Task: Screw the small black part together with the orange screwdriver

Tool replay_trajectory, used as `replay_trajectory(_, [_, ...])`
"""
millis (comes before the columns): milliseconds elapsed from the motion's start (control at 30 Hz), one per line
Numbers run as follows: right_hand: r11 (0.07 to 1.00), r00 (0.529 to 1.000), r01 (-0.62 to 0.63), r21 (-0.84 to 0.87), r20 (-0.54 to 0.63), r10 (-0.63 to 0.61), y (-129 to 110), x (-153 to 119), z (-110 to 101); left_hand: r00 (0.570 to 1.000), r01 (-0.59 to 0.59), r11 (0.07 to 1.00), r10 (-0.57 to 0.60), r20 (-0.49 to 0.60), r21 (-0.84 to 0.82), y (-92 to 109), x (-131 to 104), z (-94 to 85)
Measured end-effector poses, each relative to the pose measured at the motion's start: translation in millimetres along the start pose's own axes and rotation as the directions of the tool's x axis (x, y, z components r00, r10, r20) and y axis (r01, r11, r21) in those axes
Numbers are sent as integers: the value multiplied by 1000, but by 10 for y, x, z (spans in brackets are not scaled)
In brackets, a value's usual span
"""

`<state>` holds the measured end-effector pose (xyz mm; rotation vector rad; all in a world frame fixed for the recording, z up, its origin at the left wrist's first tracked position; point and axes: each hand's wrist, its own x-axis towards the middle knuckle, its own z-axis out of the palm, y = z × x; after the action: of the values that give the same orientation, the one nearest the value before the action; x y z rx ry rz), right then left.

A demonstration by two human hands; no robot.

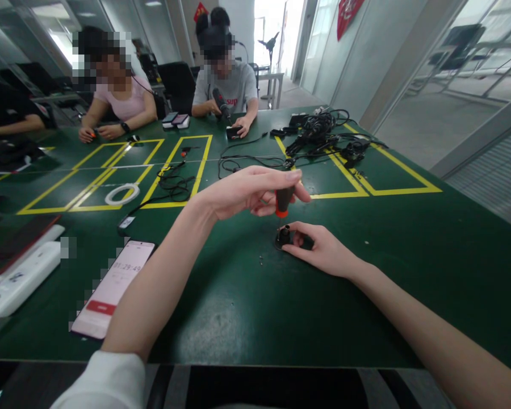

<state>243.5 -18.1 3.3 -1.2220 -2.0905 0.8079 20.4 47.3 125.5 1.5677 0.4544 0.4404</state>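
My left hand (pixel 255 190) is closed round the dark handle of a screwdriver (pixel 284 200) with a red-orange collar. The screwdriver stands upright, its thin shaft pointing down at a small black part (pixel 284 234) on the green table (pixel 323 318). Thumb and fingers of my right hand (pixel 317 247) pinch that black part from the right and keep it on the tabletop. Whether the tip sits in a screw is too small to tell. A few tiny screws (pixel 261 261) lie just left of the part, near the middle of the table.
A phone (pixel 114 289) and a white power strip (pixel 21 278) lie at the left. Beyond are a white ring (pixel 122 194), black cables (pixel 174 182), and a cable heap (pixel 319 133) at the back right. Several people sit across the table; one holds a power drill (pixel 221 103).
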Motion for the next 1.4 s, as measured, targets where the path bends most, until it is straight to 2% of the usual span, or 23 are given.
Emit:
replay_trajectory(200, [1000,1000,0,-4,2,0,4,2,-8,996,35,992,-26,80,-123,-26,34,-32])
replay_trajectory(300, [1000,1000,4,-10,3,-4,2,4,-7,996,32,990,-20,87,-139,-39,38,-21])
replay_trajectory(433, [1000,1000,10,-14,2,-10,-2,4,-8,999,-11,995,16,50,-100,-31,21,5])
replay_trajectory(533, [1000,1000,7,-16,2,-7,1,2,-12,1000,18,999,-18,17,-49,-17,6,14])
replay_trajectory(867, [1000,1000,8,-27,-1,-8,21,5,-10,999,16,996,-12,43,-87,5,27,6])
replay_trajectory(1000, [1000,1000,9,-23,2,-9,7,1,-17,999,-18,998,16,-29,-57,1,4,14])
replay_trajectory(1067, [1000,1000,11,-23,2,-11,6,-1,-19,999,1,1000,-2,-46,-21,11,-15,18])
replay_trajectory(1167, [1000,1000,9,-21,4,-9,7,-3,-19,1000,26,999,-26,-8,-23,32,-31,12])
replay_trajectory(1333, [1000,1000,1,-3,0,-1,4,2,-14,995,49,991,-37,97,-127,26,-9,-38])
replay_trajectory(1400, [1000,1000,3,-2,0,-3,4,5,-11,993,60,988,-44,106,-144,9,2,-50])
